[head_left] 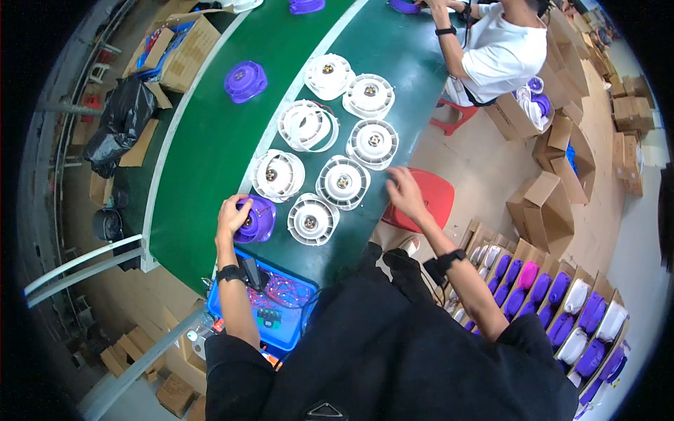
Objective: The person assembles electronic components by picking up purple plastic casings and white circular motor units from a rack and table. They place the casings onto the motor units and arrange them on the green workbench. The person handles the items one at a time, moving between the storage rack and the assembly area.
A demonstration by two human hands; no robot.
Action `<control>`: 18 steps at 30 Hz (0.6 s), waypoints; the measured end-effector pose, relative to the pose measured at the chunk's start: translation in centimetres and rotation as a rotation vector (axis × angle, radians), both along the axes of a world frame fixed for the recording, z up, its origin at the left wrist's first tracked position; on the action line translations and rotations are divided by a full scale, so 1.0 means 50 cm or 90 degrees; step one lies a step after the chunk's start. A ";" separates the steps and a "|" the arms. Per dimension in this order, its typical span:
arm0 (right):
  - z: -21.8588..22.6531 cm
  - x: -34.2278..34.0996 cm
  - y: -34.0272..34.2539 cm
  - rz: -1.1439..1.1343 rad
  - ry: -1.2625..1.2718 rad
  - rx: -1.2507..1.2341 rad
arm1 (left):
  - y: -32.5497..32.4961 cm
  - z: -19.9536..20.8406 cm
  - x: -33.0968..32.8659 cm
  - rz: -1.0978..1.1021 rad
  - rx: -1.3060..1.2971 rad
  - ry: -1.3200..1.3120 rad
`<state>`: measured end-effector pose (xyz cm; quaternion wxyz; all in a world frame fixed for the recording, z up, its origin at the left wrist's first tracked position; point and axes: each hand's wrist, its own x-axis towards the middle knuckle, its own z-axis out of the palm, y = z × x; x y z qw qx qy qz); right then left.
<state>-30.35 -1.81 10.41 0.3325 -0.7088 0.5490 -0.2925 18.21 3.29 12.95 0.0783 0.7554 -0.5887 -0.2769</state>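
Observation:
My left hand [231,216] is curled over the rim of a purple round plastic housing [262,219], which sits at the near left of the green table. A metal hub shows in its middle. Out past the table's right edge, above a red stool, my right hand [407,194] has its fingers apart and holds nothing. Between my hands stand several white ribbed round housings in two rough rows. Nearest to the right hand is one white housing [373,144]; another white housing [312,219] lies closest to me. One white housing [307,126] has a loose ring on it.
A blue tray [307,337] with wires lies by my left forearm. Beyond a pale rail, a green conveyor belt [199,154] carries another purple housing [246,81]. The red stool [430,200] stands at right. A co-worker [502,45] sits far right near open cartons [544,214].

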 end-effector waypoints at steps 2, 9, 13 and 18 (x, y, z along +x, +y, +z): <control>0.022 0.061 -0.004 0.078 0.031 -0.087 | 0.032 -0.005 -0.008 0.078 0.048 -0.008; 0.013 0.128 0.022 0.180 0.149 -0.087 | 0.058 0.076 -0.114 0.094 -0.190 -0.136; 0.023 0.113 0.045 0.222 0.126 -0.042 | 0.089 0.064 -0.255 -0.059 -0.196 0.066; 0.009 0.083 0.081 0.264 0.096 0.011 | 0.167 -0.014 -0.372 -0.238 -0.184 -0.095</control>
